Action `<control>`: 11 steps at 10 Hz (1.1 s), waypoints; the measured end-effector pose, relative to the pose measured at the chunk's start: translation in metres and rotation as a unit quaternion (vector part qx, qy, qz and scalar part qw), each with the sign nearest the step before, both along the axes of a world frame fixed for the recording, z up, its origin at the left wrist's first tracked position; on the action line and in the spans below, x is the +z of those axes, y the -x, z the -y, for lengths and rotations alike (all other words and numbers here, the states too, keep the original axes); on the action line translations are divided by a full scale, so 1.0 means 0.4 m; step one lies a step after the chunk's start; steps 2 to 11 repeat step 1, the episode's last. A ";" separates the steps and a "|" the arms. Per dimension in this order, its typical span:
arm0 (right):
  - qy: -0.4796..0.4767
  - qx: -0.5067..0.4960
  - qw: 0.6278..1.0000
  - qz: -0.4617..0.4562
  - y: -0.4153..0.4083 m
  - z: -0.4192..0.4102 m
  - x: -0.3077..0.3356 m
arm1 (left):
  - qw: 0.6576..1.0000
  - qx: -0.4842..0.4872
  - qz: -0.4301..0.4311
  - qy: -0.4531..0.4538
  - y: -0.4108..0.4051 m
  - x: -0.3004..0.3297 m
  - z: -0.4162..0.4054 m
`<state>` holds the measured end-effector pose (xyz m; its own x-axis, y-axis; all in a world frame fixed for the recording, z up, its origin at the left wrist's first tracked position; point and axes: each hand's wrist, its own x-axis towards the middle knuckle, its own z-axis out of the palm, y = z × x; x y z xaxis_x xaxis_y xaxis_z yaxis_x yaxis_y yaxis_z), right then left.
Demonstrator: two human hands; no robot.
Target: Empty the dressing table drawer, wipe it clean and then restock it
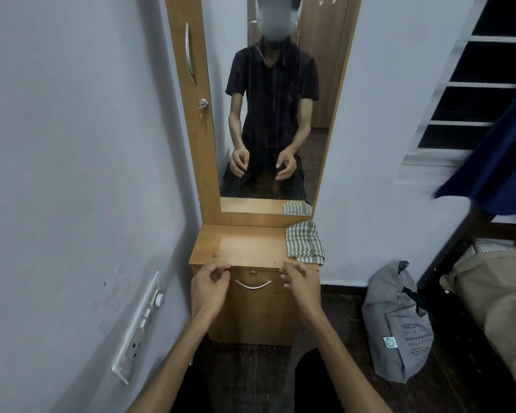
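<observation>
So both hands are empty: left hand (210, 283) and right hand (300, 283) hover loosely curled on either side of the closed drawer (252, 283) and its curved metal handle (253, 284). A folded striped cloth (304, 242) lies on the dressing table top (239, 247), right rear corner, below the mirror (273, 114).

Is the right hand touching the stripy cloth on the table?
Apart. The head view shows the right hand in front of the drawer, with bare tabletop between its fingers and the striped cloth.
</observation>
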<state>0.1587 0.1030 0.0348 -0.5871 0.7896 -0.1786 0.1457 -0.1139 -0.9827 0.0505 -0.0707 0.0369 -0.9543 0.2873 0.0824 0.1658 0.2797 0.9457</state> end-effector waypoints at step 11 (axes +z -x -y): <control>-0.070 0.015 0.997 -0.011 0.026 -0.006 0.061 | 0.995 -0.010 -0.095 -0.002 0.003 0.067 -0.034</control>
